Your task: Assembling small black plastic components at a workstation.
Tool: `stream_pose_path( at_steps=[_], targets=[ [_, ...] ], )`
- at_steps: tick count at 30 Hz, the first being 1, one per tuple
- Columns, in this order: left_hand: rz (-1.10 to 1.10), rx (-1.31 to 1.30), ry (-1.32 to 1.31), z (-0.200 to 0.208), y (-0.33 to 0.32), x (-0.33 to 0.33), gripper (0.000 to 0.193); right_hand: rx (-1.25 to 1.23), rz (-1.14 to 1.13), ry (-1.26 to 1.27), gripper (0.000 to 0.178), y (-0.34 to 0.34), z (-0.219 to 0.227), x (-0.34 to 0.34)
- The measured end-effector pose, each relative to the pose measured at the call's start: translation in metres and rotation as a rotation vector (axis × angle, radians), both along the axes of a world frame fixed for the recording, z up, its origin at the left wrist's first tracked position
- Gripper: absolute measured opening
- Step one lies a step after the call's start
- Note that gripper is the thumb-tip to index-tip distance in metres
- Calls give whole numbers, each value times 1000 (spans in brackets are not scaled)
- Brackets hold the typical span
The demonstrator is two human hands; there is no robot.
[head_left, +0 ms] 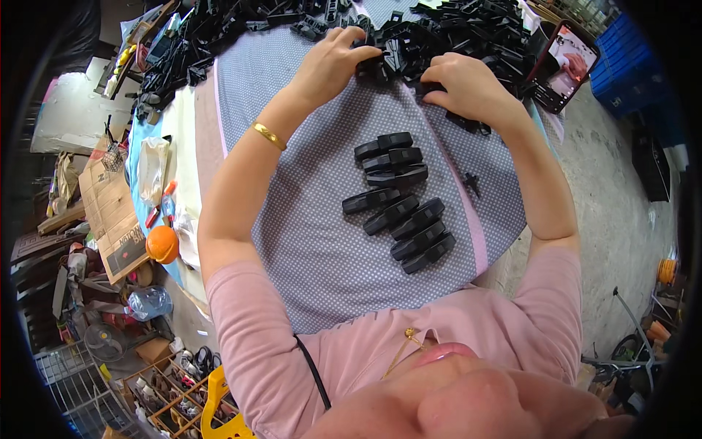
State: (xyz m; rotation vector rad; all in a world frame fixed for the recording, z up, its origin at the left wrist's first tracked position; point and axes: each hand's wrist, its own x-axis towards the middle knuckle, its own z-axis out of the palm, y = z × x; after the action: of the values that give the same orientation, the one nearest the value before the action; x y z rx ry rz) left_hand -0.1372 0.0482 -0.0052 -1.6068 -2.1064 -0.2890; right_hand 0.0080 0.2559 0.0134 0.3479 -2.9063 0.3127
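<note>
"Item one?"
"My left fingers (353, 34), bent among loose black parts (468, 33) heaped along the cloth-covered worktop's (303, 241) far edge; my right fingers (434, 73), curled at the heap's near side. Whether either grips, I cannot tell."
"Item two?"
"Black oblong pieces (417, 241), staggered, toward the near edge."
"Item three?"
"Phone (564, 67), screen lit, far right corner."

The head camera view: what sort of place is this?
It looks like a small, cluttered workshop or storeroom, perhaps in a home. Heaps of black parts lie on a patterned cloth, a large blue crate stands on a bare grey floor, and cardboard lies at the left.
</note>
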Motion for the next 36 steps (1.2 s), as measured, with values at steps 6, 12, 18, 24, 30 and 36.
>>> stream_pose_path(
  at_steps=[6, 12, 18, 24, 30, 36],
  targets=[
    [-9, 300, -395, 5, -18, 24, 26, -185, 97, 278, 27, 3, -7, -8],
    [270, 443, -1310, -4, -58, 82, 26, -434, 240, 282, 27, -24, -14, -6],
    [197, 262, -598, -8, -58, 94, 21, -320, 271, 140, 28, -40, -19, 0],
    [266, 282, -901, 0, -57, 93, 25, -280, 250, 136, 27, -42, -17, 1],
    [223, 230, -842, 1, -51, 89, 20, -346, 356, 167, 24, -57, -24, -10],
    [146, 190, -949, 2, -52, 84, 22, -360, 399, 150, 24, -44, -18, -8]
  ],
)
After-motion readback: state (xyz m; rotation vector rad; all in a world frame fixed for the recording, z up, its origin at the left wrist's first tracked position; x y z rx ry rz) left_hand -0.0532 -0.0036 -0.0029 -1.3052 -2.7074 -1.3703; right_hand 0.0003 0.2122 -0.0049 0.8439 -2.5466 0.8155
